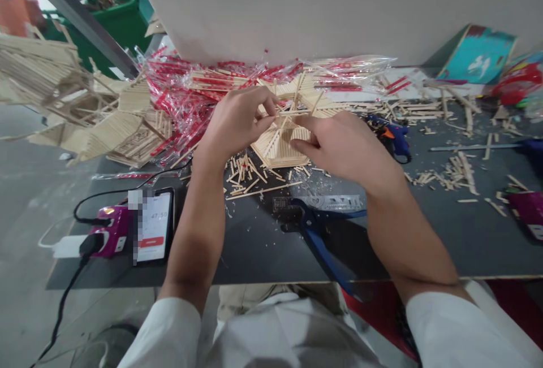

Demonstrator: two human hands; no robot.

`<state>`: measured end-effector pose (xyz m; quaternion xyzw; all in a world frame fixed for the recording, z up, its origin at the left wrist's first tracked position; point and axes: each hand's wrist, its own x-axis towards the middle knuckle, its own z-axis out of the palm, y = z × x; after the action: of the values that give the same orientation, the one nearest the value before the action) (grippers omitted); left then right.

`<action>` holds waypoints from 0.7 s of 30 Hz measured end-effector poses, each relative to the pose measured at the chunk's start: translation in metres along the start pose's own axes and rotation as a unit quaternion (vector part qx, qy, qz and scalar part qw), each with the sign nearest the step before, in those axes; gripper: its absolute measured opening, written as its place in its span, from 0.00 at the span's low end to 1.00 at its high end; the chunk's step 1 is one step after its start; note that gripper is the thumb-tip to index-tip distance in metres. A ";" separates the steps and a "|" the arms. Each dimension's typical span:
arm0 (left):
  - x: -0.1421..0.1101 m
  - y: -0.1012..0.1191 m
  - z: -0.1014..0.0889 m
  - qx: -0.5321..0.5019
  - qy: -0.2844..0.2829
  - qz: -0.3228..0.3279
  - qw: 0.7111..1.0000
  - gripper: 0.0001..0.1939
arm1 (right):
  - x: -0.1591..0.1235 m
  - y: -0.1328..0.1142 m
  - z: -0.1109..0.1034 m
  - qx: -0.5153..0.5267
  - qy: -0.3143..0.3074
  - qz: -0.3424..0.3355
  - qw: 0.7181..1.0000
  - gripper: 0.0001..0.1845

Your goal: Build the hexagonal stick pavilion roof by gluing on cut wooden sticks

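A small model made of thin wooden sticks (280, 150) stands on the dark tabletop, with ribbed sloping sides and several sticks rising from its top. My left hand (244, 119) is closed in a pinch at the upper left of the model, on a thin wooden stick (293, 112) lying across the top. From the right, my right hand (345, 144) grips the model with bent forefinger and thumb against its slope; the other fingers are curled and partly hidden. Short stick offcuts (244, 173) lie in front of the model.
Blue-handled cutters (318, 238) and a clear ruler (335, 203) lie nearest me. A phone (155, 226) and purple power socket (112, 232) sit at left, beside larger stick models (106, 125). Red-and-clear wrappers (182, 91) line the back; a blue glue gun (396, 139) lies at right.
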<state>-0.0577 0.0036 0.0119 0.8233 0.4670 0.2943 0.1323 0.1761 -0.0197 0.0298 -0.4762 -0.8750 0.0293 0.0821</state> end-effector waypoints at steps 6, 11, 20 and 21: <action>-0.001 -0.006 0.002 0.013 0.007 -0.005 1.000 0.02 | 0.009 -0.007 0.010 0.042 0.024 0.029 0.998 0.17; -0.006 0.004 -0.014 0.001 0.006 -0.001 1.000 0.03 | 0.006 -0.004 0.007 0.051 0.006 0.022 0.998 0.10; -0.055 0.063 -0.086 -0.084 -0.159 0.029 0.983 0.04 | -0.054 -0.024 -0.027 0.087 -0.150 -0.262 0.949 0.08; -0.061 0.065 -0.094 -0.087 -0.206 0.042 0.974 0.05 | -0.061 -0.027 -0.033 0.092 -0.175 -0.300 0.933 0.08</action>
<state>-0.0937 -0.0873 0.0964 0.8705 0.3675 0.1633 0.2839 0.1921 -0.0860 0.0589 -0.1692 -0.9711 0.1664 -0.0243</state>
